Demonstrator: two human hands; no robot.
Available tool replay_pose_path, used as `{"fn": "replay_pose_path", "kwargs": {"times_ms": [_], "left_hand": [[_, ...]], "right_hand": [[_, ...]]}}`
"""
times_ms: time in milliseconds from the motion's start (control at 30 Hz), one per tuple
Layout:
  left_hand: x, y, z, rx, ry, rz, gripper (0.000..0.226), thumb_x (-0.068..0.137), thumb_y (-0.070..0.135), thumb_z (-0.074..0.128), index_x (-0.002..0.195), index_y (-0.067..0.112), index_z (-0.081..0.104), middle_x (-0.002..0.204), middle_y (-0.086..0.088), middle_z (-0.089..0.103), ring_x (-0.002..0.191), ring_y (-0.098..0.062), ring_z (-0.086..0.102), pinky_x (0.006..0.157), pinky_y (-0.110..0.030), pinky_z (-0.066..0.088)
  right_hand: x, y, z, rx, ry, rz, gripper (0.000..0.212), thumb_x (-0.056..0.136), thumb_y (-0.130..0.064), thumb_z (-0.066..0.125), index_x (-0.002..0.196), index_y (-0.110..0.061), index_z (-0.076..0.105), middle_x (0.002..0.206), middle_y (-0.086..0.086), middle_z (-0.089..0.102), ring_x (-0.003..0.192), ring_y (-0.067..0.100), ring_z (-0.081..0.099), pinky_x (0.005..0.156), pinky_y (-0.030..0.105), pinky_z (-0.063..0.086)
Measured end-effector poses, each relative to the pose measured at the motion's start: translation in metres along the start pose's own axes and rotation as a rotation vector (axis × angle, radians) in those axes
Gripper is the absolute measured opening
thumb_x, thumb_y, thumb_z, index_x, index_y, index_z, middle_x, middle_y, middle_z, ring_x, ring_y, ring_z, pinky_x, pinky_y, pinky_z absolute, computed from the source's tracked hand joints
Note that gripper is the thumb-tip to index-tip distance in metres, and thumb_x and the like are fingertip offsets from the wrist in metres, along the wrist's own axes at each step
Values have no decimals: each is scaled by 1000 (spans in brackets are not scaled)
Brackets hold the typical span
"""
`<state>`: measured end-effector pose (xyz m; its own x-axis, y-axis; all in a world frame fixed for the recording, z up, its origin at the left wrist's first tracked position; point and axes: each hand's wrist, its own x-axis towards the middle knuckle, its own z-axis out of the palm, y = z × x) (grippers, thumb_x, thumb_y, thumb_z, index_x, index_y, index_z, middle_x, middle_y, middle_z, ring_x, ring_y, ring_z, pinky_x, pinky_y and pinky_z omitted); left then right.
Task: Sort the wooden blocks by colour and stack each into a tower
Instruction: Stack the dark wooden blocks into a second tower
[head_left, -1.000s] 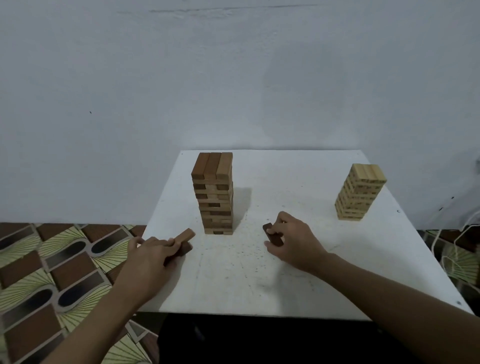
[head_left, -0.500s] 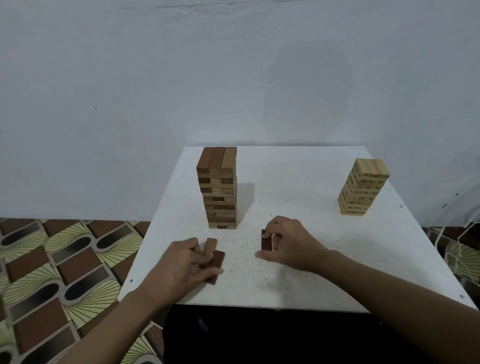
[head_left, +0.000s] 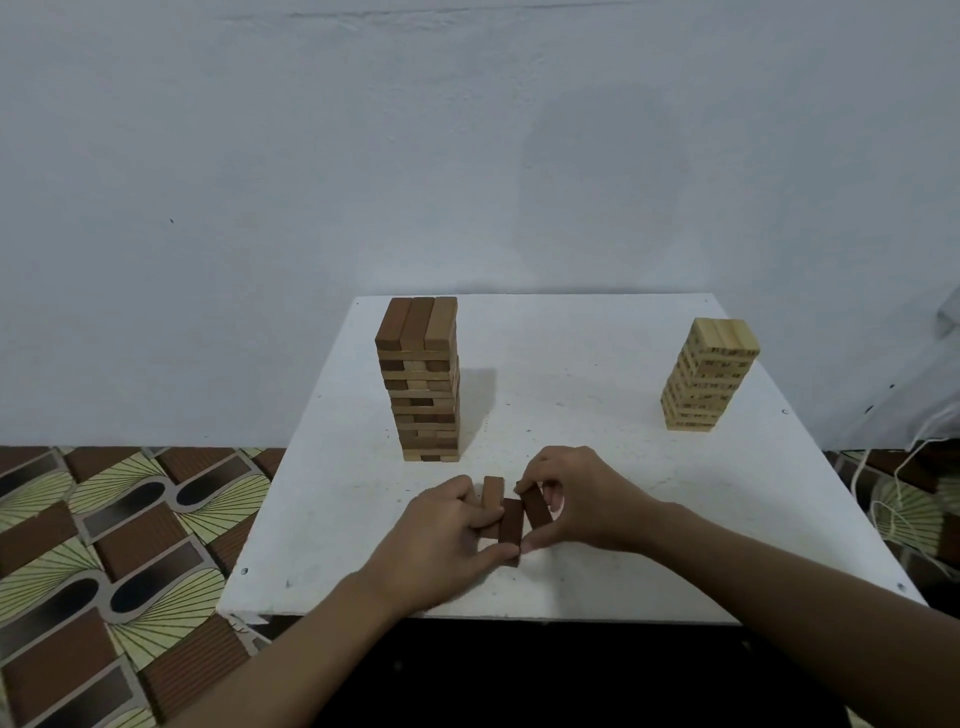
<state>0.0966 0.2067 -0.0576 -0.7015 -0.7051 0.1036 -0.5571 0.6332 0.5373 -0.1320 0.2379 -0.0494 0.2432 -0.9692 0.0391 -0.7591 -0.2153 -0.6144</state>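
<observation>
A tall tower of mixed brown and tan blocks (head_left: 423, 379) stands at the table's left middle. A shorter tower of pale blocks (head_left: 707, 375) stands at the right. Near the front edge three loose blocks lie side by side: a tan-brown one (head_left: 492, 491), a dark brown one (head_left: 511, 525) and another dark brown one (head_left: 535, 505). My left hand (head_left: 441, 540) grips the left two blocks, thumb under the dark one. My right hand (head_left: 582, 499) pinches the right dark block between thumb and fingers, bringing it against the others.
The white square table (head_left: 597, 467) stands against a pale wall. A patterned brown and green floor mat (head_left: 104, 545) lies to the left. White cords (head_left: 883, 499) hang off the right side.
Both hands have moved together toward the table's front middle. The left hand carried its two blocks rightward, and the right hand brought its dark block up against them.
</observation>
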Motion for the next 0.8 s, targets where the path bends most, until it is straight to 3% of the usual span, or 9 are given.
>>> {"fn": "replay_pose_path", "kwargs": {"times_ms": [67,200,300,400,467,567,700,800], "left_hand": [[7,0,-5,-69,-77,6,46,77,57,81,116,32,77,94,13,48,92,-2,51,80,-10,38],[20,0,-6,-76,-169,41,46,71,57,85,105,27,81,128,16,51,105,-1,57,95,-21,46],[29,1,2,-43,-150,47,41,76,54,83,104,24,81,150,8,48,128,-10,52,102,-12,35],[37,6,13,-41,-81,73,29,87,45,77,104,22,80,144,0,57,127,-16,57,97,-12,38],[41,10,18,-48,-24,76,24,91,39,74,109,23,79,138,1,59,116,-11,60,97,-20,45],[48,12,22,-80,36,42,21,89,35,75,105,21,75,126,7,56,108,-3,55,91,-15,42],[57,12,22,-108,-58,2,36,90,36,72,124,28,63,131,12,48,116,-3,48,88,-2,32],[69,13,14,-90,-148,-9,48,93,34,69,138,25,54,132,10,49,114,-8,51,90,-14,40]], "right_hand": [[-2,5,-5,18,-6,18,66,52,-48,96,108,-21,75,97,-11,62,80,-3,55,74,13,47],[-4,11,-10,32,-27,53,70,52,-49,95,113,-21,75,102,-9,62,83,4,59,79,25,55],[-6,18,-14,45,-1,76,68,54,-46,95,114,-22,74,103,-10,62,83,6,61,78,28,56],[-8,29,-19,53,58,106,62,60,-41,94,116,-22,73,106,-11,62,84,5,61,80,27,56],[-10,33,-23,78,69,117,63,61,-40,95,117,-21,73,106,-10,63,84,6,62,80,25,56],[-12,36,-26,118,63,133,66,60,-37,96,119,-19,72,104,-7,64,84,8,63,80,26,57],[-11,38,-28,96,43,140,74,61,-36,95,127,-19,67,104,-8,62,85,9,63,81,26,57],[-6,36,-30,73,-2,159,65,61,-38,94,120,-22,70,102,-3,58,84,12,58,80,28,55]]}}
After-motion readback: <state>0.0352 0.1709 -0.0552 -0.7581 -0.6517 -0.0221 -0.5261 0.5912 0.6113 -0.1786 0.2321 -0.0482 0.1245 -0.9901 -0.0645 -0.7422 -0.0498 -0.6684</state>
